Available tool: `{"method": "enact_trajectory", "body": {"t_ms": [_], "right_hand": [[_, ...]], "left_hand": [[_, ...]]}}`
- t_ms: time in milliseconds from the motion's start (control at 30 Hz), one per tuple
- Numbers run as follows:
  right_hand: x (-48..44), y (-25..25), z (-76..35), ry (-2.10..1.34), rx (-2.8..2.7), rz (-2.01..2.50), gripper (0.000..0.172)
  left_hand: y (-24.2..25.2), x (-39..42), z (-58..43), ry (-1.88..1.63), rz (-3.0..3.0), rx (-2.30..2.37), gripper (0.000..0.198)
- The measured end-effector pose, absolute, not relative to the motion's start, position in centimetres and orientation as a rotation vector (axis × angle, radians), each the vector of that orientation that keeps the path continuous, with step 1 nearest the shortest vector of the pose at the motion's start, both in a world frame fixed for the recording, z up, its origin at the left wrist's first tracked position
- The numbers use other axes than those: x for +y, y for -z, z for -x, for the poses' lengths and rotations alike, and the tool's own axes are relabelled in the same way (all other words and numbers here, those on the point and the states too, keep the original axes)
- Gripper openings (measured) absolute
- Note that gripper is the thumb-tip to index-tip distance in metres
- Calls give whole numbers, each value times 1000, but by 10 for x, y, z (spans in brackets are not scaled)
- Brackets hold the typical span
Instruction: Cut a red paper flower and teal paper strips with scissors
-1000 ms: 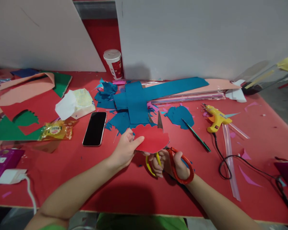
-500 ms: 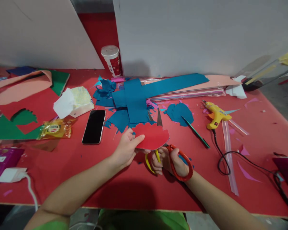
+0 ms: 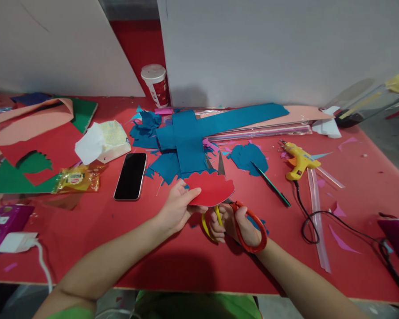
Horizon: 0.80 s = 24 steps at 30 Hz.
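My left hand (image 3: 179, 204) pinches a red paper cutout (image 3: 211, 188) by its left side, thumb on top; one edge of it is scalloped. Wrapped in the handles of a pair of scissors (image 3: 258, 232), one red and one yellow, is my right hand (image 3: 236, 223). The cutout hides the middle of the scissors, and the parted blade tips show beyond its far edge. Blue paper strips (image 3: 189, 141) laid crosswise are just past the blades. To their right a green pen (image 3: 271, 184) rests partly on a rounded blue paper piece (image 3: 248, 158).
A phone (image 3: 130, 176) lies left of my hands, near a yellow wrapper (image 3: 76, 177). On the right is a yellow glue gun (image 3: 301, 159) with a looping black cord. A lidded cup (image 3: 155, 86) stands at the back by white boards (image 3: 279, 53). Paper scraps are scattered around.
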State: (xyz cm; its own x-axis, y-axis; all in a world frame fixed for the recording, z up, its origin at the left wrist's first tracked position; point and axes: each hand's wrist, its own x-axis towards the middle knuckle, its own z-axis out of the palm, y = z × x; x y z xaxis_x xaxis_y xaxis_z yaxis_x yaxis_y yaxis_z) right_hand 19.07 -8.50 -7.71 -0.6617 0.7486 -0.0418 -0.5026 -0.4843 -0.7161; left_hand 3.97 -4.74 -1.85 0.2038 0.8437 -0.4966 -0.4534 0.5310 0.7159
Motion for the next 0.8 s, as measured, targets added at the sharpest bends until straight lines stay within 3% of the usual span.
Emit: {"method": "enact_trajectory", "body": {"t_ms": [800], "right_hand": [[-84,67,-189,-2148,-900,548,61]], "left_hand": [[21,-42,-37,-929,-452,998,31]]}}
